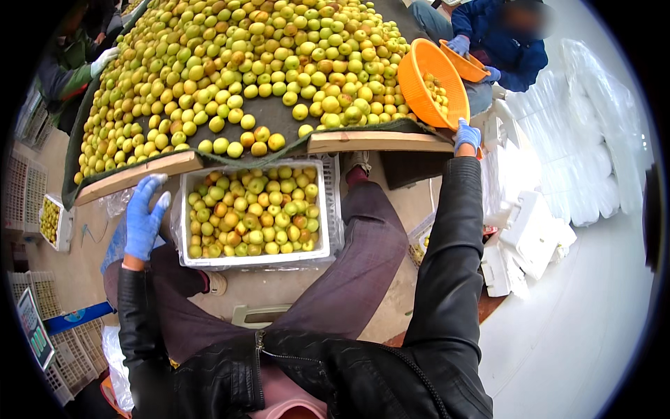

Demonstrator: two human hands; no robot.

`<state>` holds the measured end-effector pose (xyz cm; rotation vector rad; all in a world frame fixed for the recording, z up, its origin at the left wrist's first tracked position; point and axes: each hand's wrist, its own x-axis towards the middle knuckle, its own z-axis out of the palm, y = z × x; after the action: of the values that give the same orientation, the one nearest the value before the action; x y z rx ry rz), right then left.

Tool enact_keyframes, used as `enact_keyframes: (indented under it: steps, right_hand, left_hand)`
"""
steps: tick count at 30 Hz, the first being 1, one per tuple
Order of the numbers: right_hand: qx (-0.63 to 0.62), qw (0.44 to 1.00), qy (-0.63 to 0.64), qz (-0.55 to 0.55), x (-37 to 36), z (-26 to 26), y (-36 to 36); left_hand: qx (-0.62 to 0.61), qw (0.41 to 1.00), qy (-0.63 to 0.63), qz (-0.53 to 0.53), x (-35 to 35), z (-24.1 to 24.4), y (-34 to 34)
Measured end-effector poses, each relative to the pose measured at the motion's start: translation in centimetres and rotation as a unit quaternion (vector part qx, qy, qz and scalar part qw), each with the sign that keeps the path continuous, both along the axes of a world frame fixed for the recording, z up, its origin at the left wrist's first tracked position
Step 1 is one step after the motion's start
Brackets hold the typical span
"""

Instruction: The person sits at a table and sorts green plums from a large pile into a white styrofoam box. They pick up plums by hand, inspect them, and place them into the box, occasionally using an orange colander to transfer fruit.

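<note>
My right hand (467, 137), in a blue glove, grips the lower rim of an orange plastic basket (419, 78). The basket tilts at the corner of the sorting table, with a few small fruits (436, 97) inside. My left hand (144, 217), also gloved in blue with whitish fingertips, is raised empty with its fingers apart. It is beside a white foam box (251, 260) filled with round yellow-green fruits (256, 214), some blushed brown. Beyond the box, a large heap of the same fruits (251, 57) covers the table's dark cloth (267, 112).
Wooden boards (377, 142) edge the table. At upper right a co-worker (502, 47) in blue gloves holds another orange basket (466, 65); at left a person's white-gloved hand (104, 60) touches the heap's side. Foam pieces (534, 235) lie right, plastic crates (26, 188) left.
</note>
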<state>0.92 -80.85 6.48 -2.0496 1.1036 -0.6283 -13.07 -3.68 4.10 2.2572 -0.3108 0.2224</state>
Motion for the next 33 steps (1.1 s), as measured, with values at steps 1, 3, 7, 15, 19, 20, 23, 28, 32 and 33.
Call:
enact_keyframes:
  steps: [1, 3, 7, 15, 19, 20, 23, 28, 32, 33]
  right_hand:
    - [0.098, 0.994, -0.052, 0.013, 2.3, -1.7, 3.8]
    - [0.283, 0.948, -0.144, 0.023, 5.1, -2.9, 10.9]
    - [0.372, 0.919, -0.121, 0.048, 3.9, -2.7, 8.4]
    - [0.186, 0.945, -0.212, 0.168, -2.6, -0.3, 10.2]
    - [0.157, 0.943, -0.147, 0.254, -10.9, 8.3, 17.1]
    - [0.132, 0.943, -0.125, 0.279, -12.6, 9.6, 17.7]
    - [0.092, 0.930, -0.063, 0.349, -17.4, 10.1, 20.3]
    - [0.097, 0.910, 0.035, 0.401, -22.7, 10.1, 27.7]
    - [0.100, 0.873, 0.084, 0.469, -24.4, 6.9, 30.8]
    - [0.104, 0.861, 0.094, 0.489, -24.0, 6.3, 31.9]
  left_hand:
    - [0.027, 0.999, 0.004, 0.022, -0.9, 0.7, 1.0]
    - [0.041, 0.998, 0.008, 0.055, -1.9, 2.1, 2.2]
    - [0.021, 0.999, 0.018, 0.039, -1.0, 2.6, 0.1]
    - [-0.021, 0.998, 0.029, -0.046, -0.3, 4.5, -5.9]
    - [-0.125, 0.984, 0.093, -0.087, -1.4, 4.3, -8.9]
    - [-0.167, 0.974, 0.113, -0.100, -1.7, 3.8, -9.8]
    - [-0.315, 0.916, 0.221, -0.116, -4.0, 2.9, -11.8]
    - [-0.508, 0.787, 0.338, -0.091, -7.9, -1.3, -12.5]
    - [-0.554, 0.728, 0.399, -0.058, -10.9, -3.6, -12.1]
    - [-0.550, 0.729, 0.407, -0.023, -11.3, -4.4, -11.7]
